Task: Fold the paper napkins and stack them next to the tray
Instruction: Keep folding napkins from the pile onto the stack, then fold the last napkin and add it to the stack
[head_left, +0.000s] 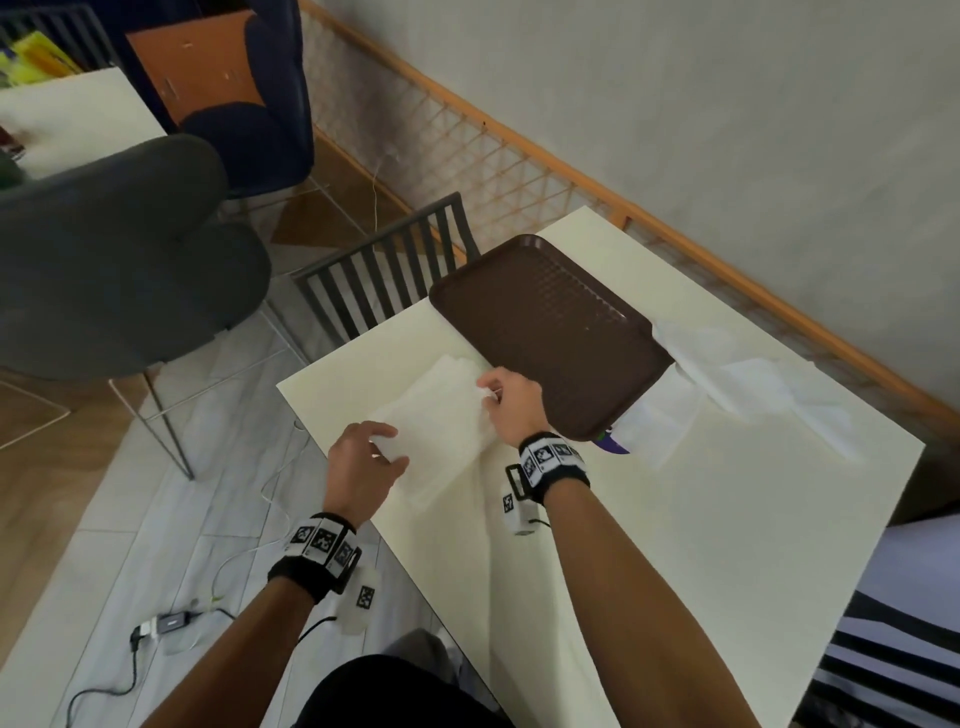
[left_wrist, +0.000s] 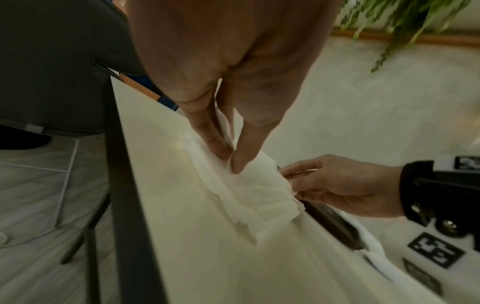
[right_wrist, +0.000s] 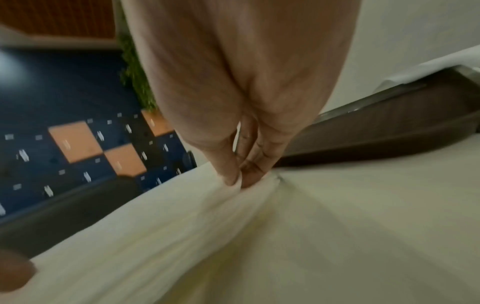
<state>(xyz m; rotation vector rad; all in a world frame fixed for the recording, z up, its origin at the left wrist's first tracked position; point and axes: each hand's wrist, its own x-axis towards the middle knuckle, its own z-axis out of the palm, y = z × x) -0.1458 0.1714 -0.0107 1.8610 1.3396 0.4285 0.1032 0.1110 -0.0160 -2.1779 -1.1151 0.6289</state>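
Napkin (head_left: 441, 415) under work lies flat on the cream table (head_left: 675, 519), spread between your two hands, just left of the brown tray (head_left: 550, 332) and near the table's left edge. Your left hand (head_left: 363, 462) sits at the napkin's near-left corner; the left wrist view shows thumb and forefinger closed on a raised fold of the paper (left_wrist: 249, 185), fingertips (left_wrist: 237, 164) down against the sheet. Your right hand (head_left: 511, 408) holds the far-right corner, just beside the tray's near rim; the right wrist view shows the fingertips (right_wrist: 233, 176) pinched together on the paper's edge (right_wrist: 155, 226), which gathers into pleats running away from the grip. Both hands are closed on the same sheet, which stretches between them.

Loose napkins (head_left: 753, 374) lie crumpled on the table to the right of the tray, one edge tucked under or against the tray's right rim; which of these I cannot tell. A folded white piece (head_left: 654, 421) lies at the tray's near-right corner. A slatted chair back (head_left: 384, 270) stands beyond the table's far-left edge.
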